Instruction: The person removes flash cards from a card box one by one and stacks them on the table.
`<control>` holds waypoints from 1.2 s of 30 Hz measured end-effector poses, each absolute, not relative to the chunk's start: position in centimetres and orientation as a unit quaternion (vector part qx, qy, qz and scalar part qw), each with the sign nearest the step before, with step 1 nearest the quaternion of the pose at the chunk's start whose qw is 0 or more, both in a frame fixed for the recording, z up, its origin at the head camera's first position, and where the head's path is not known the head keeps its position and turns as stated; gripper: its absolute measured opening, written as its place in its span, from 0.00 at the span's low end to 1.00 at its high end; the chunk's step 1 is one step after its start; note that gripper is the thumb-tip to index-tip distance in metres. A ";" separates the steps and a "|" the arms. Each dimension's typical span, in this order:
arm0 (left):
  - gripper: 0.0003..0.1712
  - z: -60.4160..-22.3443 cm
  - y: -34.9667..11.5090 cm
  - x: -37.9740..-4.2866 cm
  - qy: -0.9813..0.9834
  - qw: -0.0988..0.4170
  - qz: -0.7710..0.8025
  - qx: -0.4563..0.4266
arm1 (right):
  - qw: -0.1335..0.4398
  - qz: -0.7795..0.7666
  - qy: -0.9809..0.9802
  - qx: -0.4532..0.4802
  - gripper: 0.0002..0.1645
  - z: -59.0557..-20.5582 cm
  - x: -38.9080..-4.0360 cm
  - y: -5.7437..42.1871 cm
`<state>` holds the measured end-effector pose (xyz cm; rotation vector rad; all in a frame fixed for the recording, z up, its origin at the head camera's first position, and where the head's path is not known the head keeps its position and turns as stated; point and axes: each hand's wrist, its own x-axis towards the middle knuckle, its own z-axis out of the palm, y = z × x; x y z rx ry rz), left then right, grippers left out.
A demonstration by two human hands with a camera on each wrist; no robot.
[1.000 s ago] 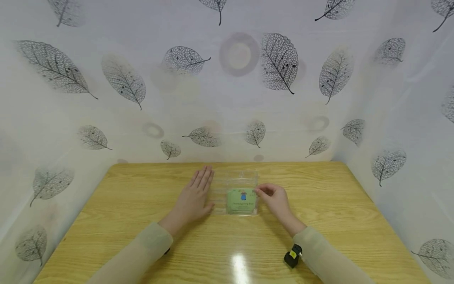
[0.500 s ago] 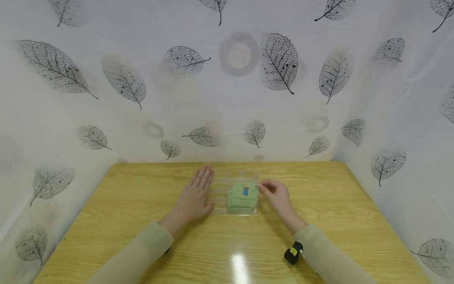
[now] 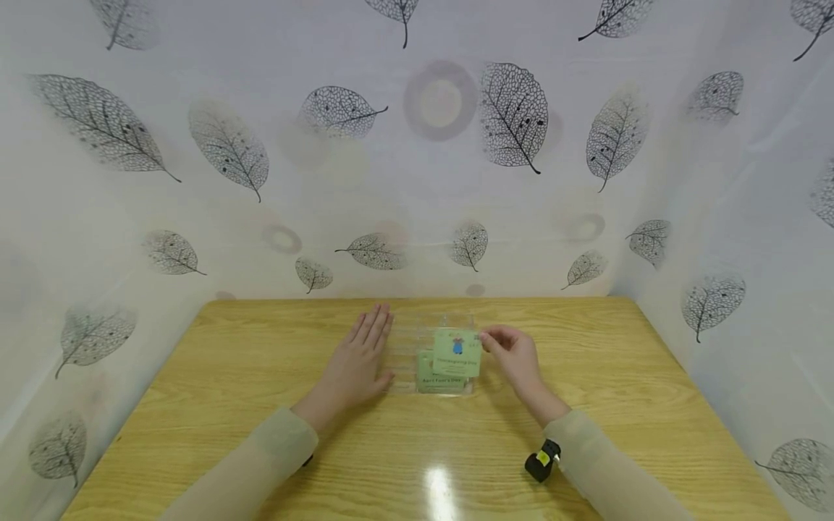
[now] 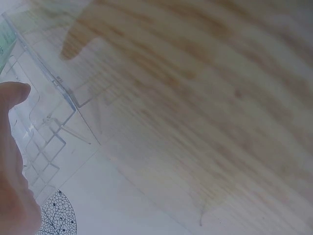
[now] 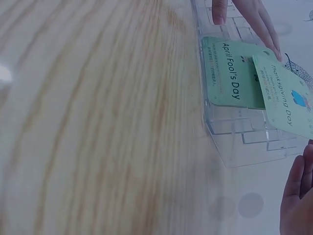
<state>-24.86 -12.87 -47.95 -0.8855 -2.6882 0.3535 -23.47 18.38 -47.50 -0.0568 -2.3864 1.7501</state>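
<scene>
Pinching Thanksgiving Day card (image 3: 457,359) with right hand (image 3: 516,356), resting left hand (image 3: 353,369) flat, apparently against clear holder (image 5: 235,123). Should handle light, bendable; hold by edges.

The held card (image 5: 286,98) reads "Thanksgiving Day", the lower card (image 5: 226,73) "April Fool's Day".

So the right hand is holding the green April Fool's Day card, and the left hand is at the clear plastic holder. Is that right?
Only the card is wrong: the right hand is holding the green Thanksgiving Day card. The right wrist view shows both titles. The left hand is indeed at the clear plastic holder.
</scene>
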 end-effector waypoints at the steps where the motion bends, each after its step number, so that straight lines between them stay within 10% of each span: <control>1: 0.60 -48.0 -12.9 -24.9 -0.933 0.145 0.123 -0.307 | 0.092 0.589 -0.802 -0.021 0.10 -47.5 -23.5 18.4; 36: 0.60 -48.0 -12.9 -24.7 -0.935 0.136 0.119 -0.304 | 0.097 0.606 -0.786 -0.080 0.20 -47.1 -23.3 21.8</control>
